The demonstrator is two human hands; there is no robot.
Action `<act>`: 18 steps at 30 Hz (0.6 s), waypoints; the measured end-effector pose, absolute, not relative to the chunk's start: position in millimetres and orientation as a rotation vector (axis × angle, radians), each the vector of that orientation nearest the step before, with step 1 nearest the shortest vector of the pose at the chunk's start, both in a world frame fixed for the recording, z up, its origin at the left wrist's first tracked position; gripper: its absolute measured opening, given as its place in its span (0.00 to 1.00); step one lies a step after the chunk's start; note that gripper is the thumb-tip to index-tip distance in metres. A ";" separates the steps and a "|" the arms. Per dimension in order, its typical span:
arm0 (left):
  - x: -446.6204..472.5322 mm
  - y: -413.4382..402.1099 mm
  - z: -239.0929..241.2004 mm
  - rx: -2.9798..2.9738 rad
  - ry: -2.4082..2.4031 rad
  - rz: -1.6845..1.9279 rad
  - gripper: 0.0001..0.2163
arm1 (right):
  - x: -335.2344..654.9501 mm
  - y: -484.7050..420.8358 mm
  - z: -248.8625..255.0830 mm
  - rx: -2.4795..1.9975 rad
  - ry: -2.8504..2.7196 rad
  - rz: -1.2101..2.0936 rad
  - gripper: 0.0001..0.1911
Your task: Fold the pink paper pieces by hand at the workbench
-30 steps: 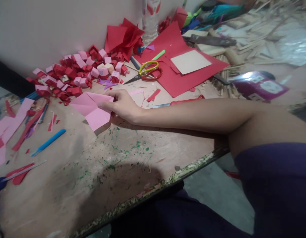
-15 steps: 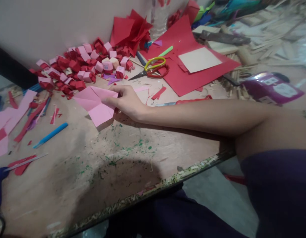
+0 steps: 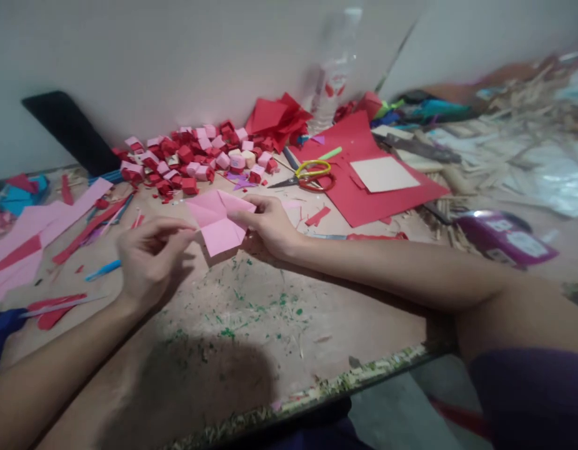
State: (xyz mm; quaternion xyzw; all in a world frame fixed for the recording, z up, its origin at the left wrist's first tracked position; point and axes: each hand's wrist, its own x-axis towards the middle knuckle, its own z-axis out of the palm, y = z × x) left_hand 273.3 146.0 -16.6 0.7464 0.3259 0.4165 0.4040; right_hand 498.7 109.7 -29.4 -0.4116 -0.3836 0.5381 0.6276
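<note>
My right hand (image 3: pixel 272 226) pinches a creased pink sheet of paper (image 3: pixel 218 220) by its right side, thumb on top. The sheet has crossing folds and its flaps stand partly raised above the table. At its left edge, my left hand (image 3: pixel 152 250) has thumb and fingertips pressed together on the paper's border. Behind the sheet lies a heap of small folded red and pink paper boxes (image 3: pixel 190 178). Scissors (image 3: pixel 307 175) with yellow and red handles rest just beyond my right hand.
Red card (image 3: pixel 363 206) carries a cream sheet (image 3: pixel 385 174). A red-handled cutter (image 3: pixel 373 237) lies behind my right forearm. Pink paper scraps (image 3: pixel 49 219), a blue pen (image 3: pixel 104 270) and a blue glue gun (image 3: pixel 7 331) are left. A plastic bottle (image 3: pixel 335 81) stands behind; a purple packet (image 3: pixel 504 237) sits right.
My left hand has come in from the left and reached the pink paper's left edge. My right hand still holds the sheet. The view has tilted up, showing more wall.
</note>
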 end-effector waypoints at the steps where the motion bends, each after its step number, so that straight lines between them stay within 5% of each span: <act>1: 274.0 150.4 -21.7 1.878 0.819 1.084 0.06 | 498.3 109.7 -28.6 -0.924 -0.839 1.254 0.13; 6: 289.7 161.6 -30.6 1.960 0.761 1.154 0.12 | 498.2 112.2 -25.0 -0.952 -0.845 1.195 0.10; 18: 296.4 161.6 -29.3 1.879 0.560 0.964 0.07 | 502.2 113.6 -29.2 -1.058 -0.927 1.107 0.08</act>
